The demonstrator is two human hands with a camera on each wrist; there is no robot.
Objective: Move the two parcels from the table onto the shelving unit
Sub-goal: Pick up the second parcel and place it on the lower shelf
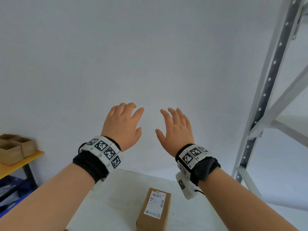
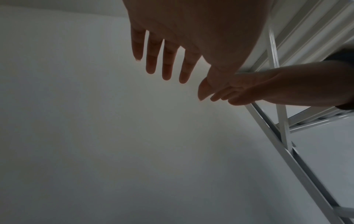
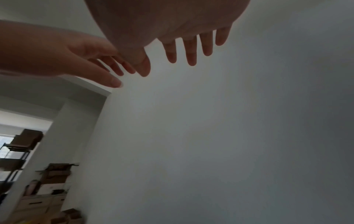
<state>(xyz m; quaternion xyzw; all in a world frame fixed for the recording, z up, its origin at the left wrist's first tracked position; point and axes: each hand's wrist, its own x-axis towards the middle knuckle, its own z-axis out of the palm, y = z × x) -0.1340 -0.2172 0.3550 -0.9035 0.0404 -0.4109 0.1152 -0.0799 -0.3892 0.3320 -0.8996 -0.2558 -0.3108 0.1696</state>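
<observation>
One brown cardboard parcel (image 1: 154, 210) with a white label lies on the white table (image 1: 116, 197) at the bottom of the head view. Both hands are raised well above it in front of the bare wall. My left hand (image 1: 123, 124) is empty with relaxed, spread fingers. My right hand (image 1: 175, 129) is likewise empty, fingers straight. The wrist views show the left hand's fingers (image 2: 166, 63) and the right hand's fingers (image 3: 191, 50) spread against the wall, holding nothing. The white metal shelving unit (image 1: 266, 90) stands at the right. No second parcel is in view.
At the left edge a yellow shelf (image 1: 20, 162) carries open cardboard boxes (image 1: 15, 147), with blue bins below. The right wrist view shows a doorway with stacked boxes (image 3: 55, 174) beyond. The shelving's diagonal braces (image 2: 283, 136) run close to the right of the hands.
</observation>
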